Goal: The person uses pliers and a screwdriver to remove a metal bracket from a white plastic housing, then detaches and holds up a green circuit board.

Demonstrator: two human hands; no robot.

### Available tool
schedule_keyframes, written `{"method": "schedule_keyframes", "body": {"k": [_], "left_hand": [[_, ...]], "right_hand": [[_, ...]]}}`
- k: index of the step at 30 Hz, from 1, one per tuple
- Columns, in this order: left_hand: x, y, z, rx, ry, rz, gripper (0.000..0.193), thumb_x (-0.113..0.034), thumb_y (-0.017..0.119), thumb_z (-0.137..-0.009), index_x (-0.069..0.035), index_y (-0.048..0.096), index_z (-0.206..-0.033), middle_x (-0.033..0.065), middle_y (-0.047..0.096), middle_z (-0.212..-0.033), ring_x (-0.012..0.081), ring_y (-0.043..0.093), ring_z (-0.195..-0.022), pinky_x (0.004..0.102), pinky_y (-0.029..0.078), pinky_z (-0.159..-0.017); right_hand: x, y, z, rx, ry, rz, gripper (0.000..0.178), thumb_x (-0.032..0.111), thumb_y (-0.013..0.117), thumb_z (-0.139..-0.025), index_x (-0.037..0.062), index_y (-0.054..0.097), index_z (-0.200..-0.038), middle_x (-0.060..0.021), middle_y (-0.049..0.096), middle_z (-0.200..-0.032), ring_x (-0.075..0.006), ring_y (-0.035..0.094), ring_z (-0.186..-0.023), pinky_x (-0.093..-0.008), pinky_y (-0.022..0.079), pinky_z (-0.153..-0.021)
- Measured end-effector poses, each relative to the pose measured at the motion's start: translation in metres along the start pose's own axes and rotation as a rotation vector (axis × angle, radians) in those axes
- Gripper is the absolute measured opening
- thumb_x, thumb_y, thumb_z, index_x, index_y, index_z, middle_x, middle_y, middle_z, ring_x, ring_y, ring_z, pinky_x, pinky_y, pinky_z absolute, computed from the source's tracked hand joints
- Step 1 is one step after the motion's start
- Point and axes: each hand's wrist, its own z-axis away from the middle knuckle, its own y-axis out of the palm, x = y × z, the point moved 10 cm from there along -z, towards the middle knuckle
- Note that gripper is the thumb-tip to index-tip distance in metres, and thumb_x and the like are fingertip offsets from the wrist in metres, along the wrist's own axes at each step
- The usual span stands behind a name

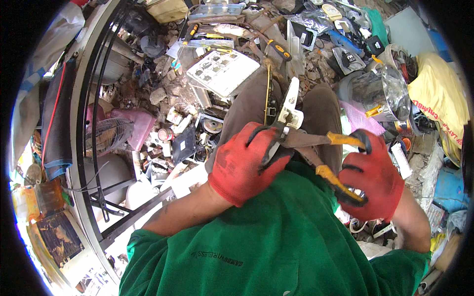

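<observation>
In red, dark-stained gloves, both my hands work in front of my lap. My left hand [249, 165] is closed around a narrow white plastic and metal piece [291, 104], whose white end sticks up past the fingers. My right hand [375, 177] grips a pair of rusty snips [316, 140] with worn yellow handles. The handles are spread apart, one near the thumb and the other under the fingers. The snips' jaws meet the piece beside my left fingers; their exact bite is hidden.
A white panel [223, 73] with metal parts lies beyond my knees. Near it are a yellow-and-black handled tool [280, 50] and a screwdriver [190, 33]. A dark metal frame [84, 143] stands at left, a clear bucket [377, 91] and yellow sack [441, 93] at right. Scrap covers the ground.
</observation>
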Motion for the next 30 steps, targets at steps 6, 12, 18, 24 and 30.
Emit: {"method": "schedule_keyframes", "body": {"k": [6,12,18,24,30], "left_hand": [[0.008,0.000,0.005,-0.030,-0.093,-0.004,0.063,-0.021,0.085,-0.071,-0.004,0.056,-0.125,0.0175,0.063,-0.110,0.0382,0.066,-0.093,0.0422,0.056,-0.078],[0.000,0.003,0.001,-0.028,-0.049,-0.051,0.062,-0.026,0.081,-0.075,-0.004,0.055,-0.127,0.0161,0.058,-0.103,0.0368,0.065,-0.085,0.0443,0.054,-0.070],[-0.010,0.014,-0.001,0.020,0.025,-0.089,0.065,-0.025,0.081,-0.073,-0.005,0.054,-0.128,0.0155,0.057,-0.105,0.0363,0.065,-0.085,0.0444,0.054,-0.069],[-0.017,0.020,0.002,0.045,0.030,-0.105,0.063,-0.024,0.081,-0.073,-0.007,0.055,-0.127,0.0151,0.057,-0.106,0.0352,0.065,-0.085,0.0434,0.055,-0.069],[-0.008,0.018,0.008,0.055,-0.019,-0.061,0.065,-0.017,0.085,-0.069,-0.005,0.058,-0.127,0.0188,0.063,-0.108,0.0377,0.065,-0.094,0.0430,0.055,-0.079]], "right_hand": [[0.035,0.009,0.005,0.000,0.221,-0.013,0.043,0.044,0.079,-0.069,0.0132,0.066,-0.096,-0.0182,0.054,-0.117,-0.0499,0.041,-0.122,-0.0612,0.036,-0.095],[0.043,0.019,0.012,-0.035,0.356,-0.067,0.042,0.044,0.076,-0.073,0.0128,0.067,-0.099,-0.0224,0.051,-0.123,-0.0522,0.039,-0.124,-0.0615,0.036,-0.096],[0.053,0.020,0.022,-0.079,0.467,-0.152,0.044,0.038,0.081,-0.068,0.0082,0.066,-0.096,-0.0217,0.054,-0.122,-0.0507,0.041,-0.122,-0.0597,0.037,-0.100],[0.062,0.025,0.025,-0.126,0.525,-0.208,0.040,0.035,0.081,-0.064,0.0089,0.066,-0.090,-0.0182,0.056,-0.108,-0.0462,0.047,-0.110,-0.0586,0.038,-0.097],[0.038,0.035,0.025,-0.066,0.293,-0.164,0.039,0.035,0.080,-0.061,0.0120,0.065,-0.088,-0.0127,0.056,-0.103,-0.0438,0.050,-0.104,-0.0586,0.040,-0.094]]}}
